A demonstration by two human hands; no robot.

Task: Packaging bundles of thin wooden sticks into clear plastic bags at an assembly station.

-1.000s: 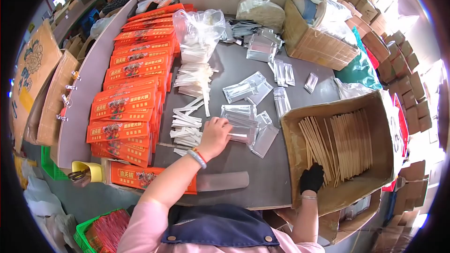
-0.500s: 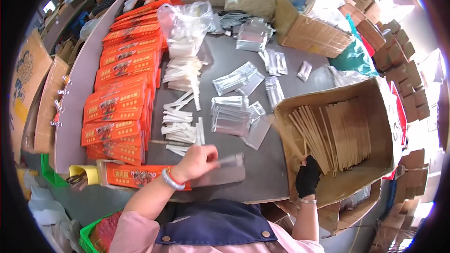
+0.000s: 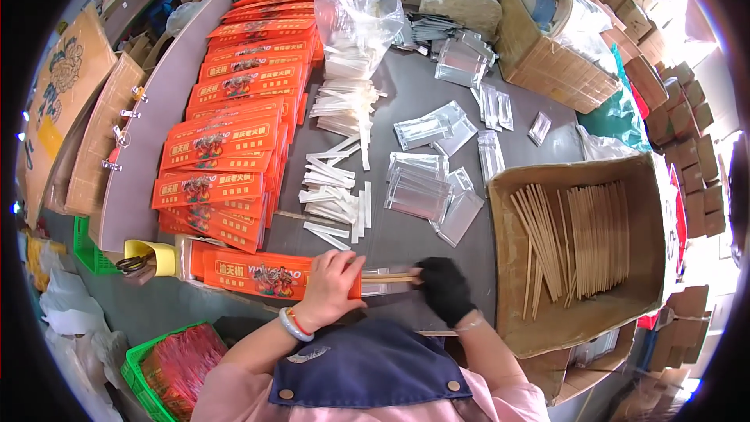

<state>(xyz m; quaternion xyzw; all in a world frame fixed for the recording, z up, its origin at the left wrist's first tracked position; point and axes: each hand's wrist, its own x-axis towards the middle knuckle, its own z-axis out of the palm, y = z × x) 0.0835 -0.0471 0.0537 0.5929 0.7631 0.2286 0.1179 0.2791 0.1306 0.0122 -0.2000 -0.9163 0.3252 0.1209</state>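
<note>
My left hand [image 3: 332, 287] grips the right end of a red printed paper sleeve [image 3: 262, 275], thumb and fingers curled over it, at the front edge of the table. In my right hand [image 3: 444, 291], which wears a black fingerless glove, is a pair of wooden chopsticks [image 3: 397, 277]. They lie level, their left ends at the sleeve's right end; my left fingers hide how far in they reach. A transparent packet [image 3: 376, 287] shows under the chopsticks. More chopsticks [image 3: 598, 238] lie in the cardboard box [image 3: 508, 328] to the right.
Overlapping red sleeves [image 3: 223, 141] cover the table's left side. Beside them are white paper strips [image 3: 332, 195] and transparent sachets [image 3: 422, 191]. A yellow holder with scissors [image 3: 137, 263] sits at the front left corner. Below stands a green crate [image 3: 137, 352]; another carton [image 3: 558, 70] is at the back right.
My right hand has moved left out of the box, bringing chopsticks to the red sleeve. My left hand, which held a blurred transparent packet, now grips the sleeve's end. The view has shifted.
</note>
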